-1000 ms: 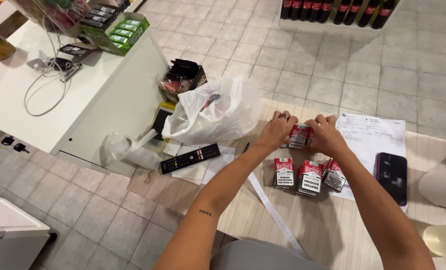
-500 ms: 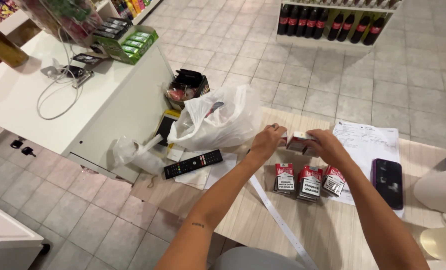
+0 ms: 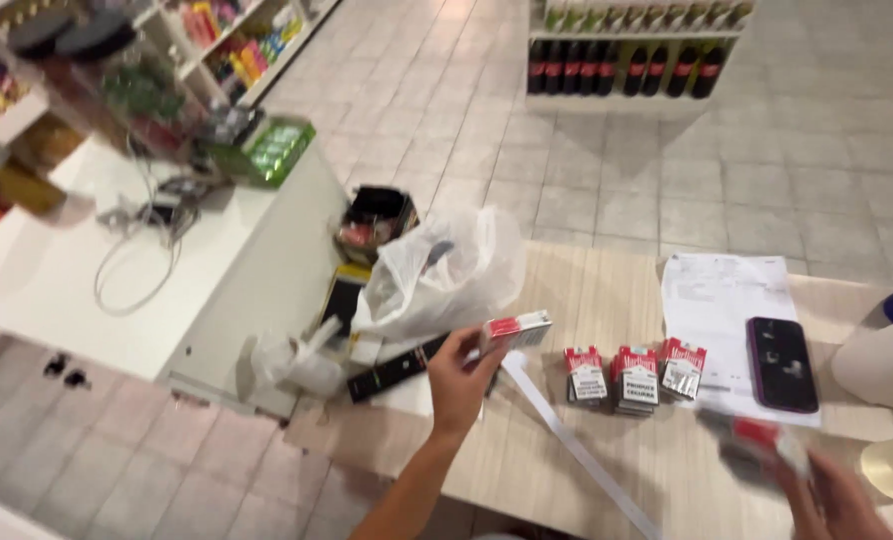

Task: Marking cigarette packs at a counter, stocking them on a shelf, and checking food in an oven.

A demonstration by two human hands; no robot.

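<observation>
over the wooden counter (image 3: 567, 300), left hand (image 3: 459, 375) clutching a red-and-white pack (image 3: 515, 330), blurred right hand (image 3: 832, 500) gripping another pack (image 3: 762, 445)

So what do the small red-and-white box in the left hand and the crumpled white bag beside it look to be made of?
Red-and-white box, held by the left hand: probably thin printed card with a glossy wrap, given its crisp edges and sheen. Crumpled white bag: likely thin plastic film, translucent and creased.

Single head-worn view, looking steeply down and forward from above a wooden counter (image 3: 567, 290), near enough that the left hand (image 3: 459, 375) and right hand (image 3: 832, 500) fill the lower frame; tiled floor (image 3: 587, 120) and a bottle shelf (image 3: 627, 60) lie beyond.
</observation>
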